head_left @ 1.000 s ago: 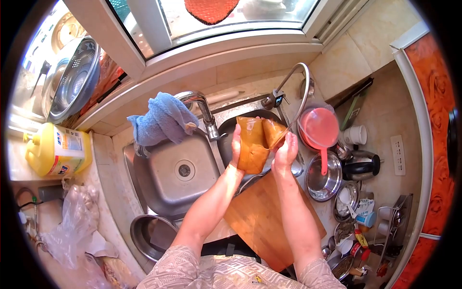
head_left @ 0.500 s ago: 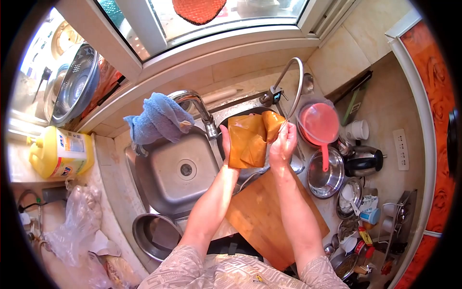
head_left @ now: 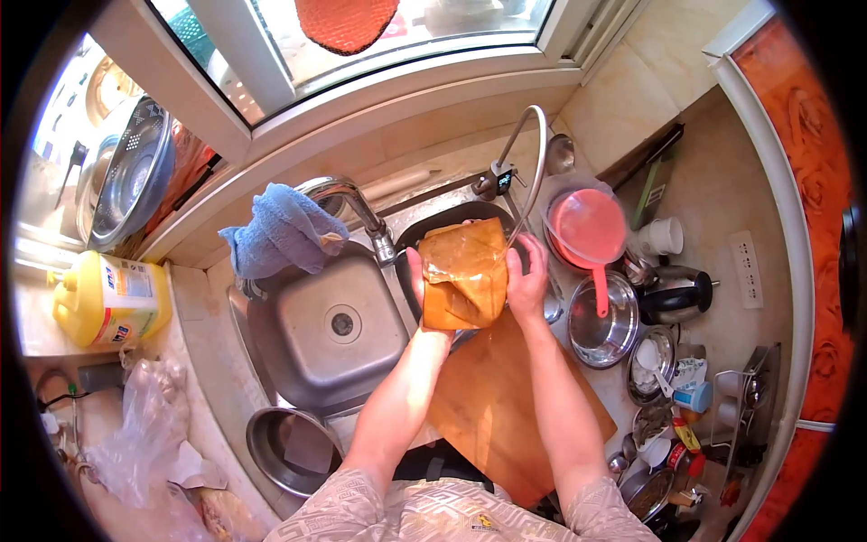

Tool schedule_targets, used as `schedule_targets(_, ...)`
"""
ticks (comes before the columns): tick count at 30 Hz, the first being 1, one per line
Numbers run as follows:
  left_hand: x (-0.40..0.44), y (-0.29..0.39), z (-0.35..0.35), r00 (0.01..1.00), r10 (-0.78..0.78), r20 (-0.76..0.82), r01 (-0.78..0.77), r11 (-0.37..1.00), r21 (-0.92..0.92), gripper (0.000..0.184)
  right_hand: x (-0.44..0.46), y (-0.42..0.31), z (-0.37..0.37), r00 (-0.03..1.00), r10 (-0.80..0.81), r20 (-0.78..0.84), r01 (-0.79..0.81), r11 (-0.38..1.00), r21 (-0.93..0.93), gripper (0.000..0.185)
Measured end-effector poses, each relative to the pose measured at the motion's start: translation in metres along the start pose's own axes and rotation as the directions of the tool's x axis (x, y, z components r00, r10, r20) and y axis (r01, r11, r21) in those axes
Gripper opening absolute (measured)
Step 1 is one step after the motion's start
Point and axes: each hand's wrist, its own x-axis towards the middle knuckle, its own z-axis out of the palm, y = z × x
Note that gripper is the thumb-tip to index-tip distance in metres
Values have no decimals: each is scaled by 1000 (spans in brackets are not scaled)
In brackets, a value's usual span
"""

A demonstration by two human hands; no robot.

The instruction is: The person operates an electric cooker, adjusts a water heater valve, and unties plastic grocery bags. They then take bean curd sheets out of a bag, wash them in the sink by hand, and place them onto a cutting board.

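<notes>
A shiny orange-brown folded sheet [head_left: 464, 275] is held up over the right-hand sink basin, above the top of the wooden cutting board [head_left: 506, 406]. My left hand [head_left: 420, 285] supports it from the left and from beneath, with most of its fingers hidden behind the sheet. At its right edge, my right hand [head_left: 527, 278] grips it, the fingers partly spread. The sheet looks layered, with a loose flap across its front. A thin curved spout [head_left: 539, 154] passes just above my right hand.
Left of my arms lies a steel sink basin [head_left: 325, 316] under a faucet [head_left: 379, 239] draped with a blue towel [head_left: 280, 230]. On the right stand a pink strainer [head_left: 587, 226], a steel bowl [head_left: 602, 330] and a kettle [head_left: 675, 294]. A steel pot [head_left: 271, 443] sits front left.
The sheet's right part, raised and separate earlier, now lies folded over the rest. My right hand has come closer to my left. The whole view has shifted slightly.
</notes>
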Motion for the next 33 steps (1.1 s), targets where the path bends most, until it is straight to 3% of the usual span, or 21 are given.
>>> schedule_targets(1,-1,-1,1,1000,-6,4,6,1000,1,87,-5,22,5,968,226,113,-250,919,303,37)
schedule_targets(2,-1,-2,2,1000,-5,-21,5,1000,4,86,-5,24,7,877,386,287,-481,691,539,40)
schedule_targets(3,-2,-3,2,999,-2,-48,3,1000,8,86,-6,25,9,721,325,612,-689,243,683,58)
schedule_targets(4,-3,-3,-1,999,-3,-47,3,1000,12,86,-7,27,10,723,323,611,-687,241,685,58)
schedule_targets(6,-5,-2,-6,999,4,-44,-7,999,-54,85,-7,18,8,509,242,826,-832,-106,544,59)
schedule_targets(9,-10,-2,-4,997,20,-81,-23,999,-31,84,0,13,0,365,229,902,-877,-241,416,53)
schedule_targets(13,-13,-1,-11,997,5,-83,-8,999,-37,84,-3,32,8,389,270,881,-877,-185,444,44)
schedule_targets(15,-16,-1,-4,989,79,-122,-75,997,37,82,9,44,-7,269,304,914,-890,-283,357,34)
schedule_targets(16,-18,3,-12,989,89,-121,-85,996,37,82,13,52,-10,356,495,793,-905,-30,425,26)
schedule_targets(17,-21,10,-31,984,72,-161,-65,997,48,80,21,34,-17,459,526,716,-869,97,485,24)
schedule_targets(18,-22,16,-51,978,56,-200,-46,997,56,78,32,8,-27,558,539,631,-817,226,530,21)
schedule_targets(19,-21,22,-69,974,47,-221,-30,996,83,71,38,-4,-30,553,535,639,-823,229,520,21)
schedule_targets(20,-21,27,-74,974,58,-221,-41,996,80,71,45,-14,-30,672,502,544,-741,464,487,18)
schedule_targets(21,-21,32,-79,972,-67,-225,93,990,106,67,49,-22,-31,780,432,453,-614,668,420,15)
schedule_targets(24,-13,38,-106,934,-234,-271,285,944,167,60,55,-42,-29,788,315,529,-496,834,241,12)
schedule_targets(26,-9,35,-113,892,-32,-451,297,794,530,51,53,-56,-31,770,284,571,-483,845,230,14)
schedule_targets(27,-5,29,-87,718,160,-677,458,624,633,51,51,-57,-30,785,201,585,-401,885,235,15)
schedule_targets(28,-1,21,-85,721,162,-674,453,626,635,51,51,-58,-29,794,115,597,-315,918,241,15)
schedule_targets(30,1,2,-79,835,497,-237,127,244,961,51,48,-62,-22,793,163,587,-354,907,226,13)
schedule_targets(32,6,-9,-67,852,502,-149,24,245,969,48,43,-69,-17,871,192,451,-294,941,168,12)
schedule_targets(33,3,-9,-43,865,501,-37,25,31,999,48,41,-74,-13,905,197,378,-277,946,168,14)
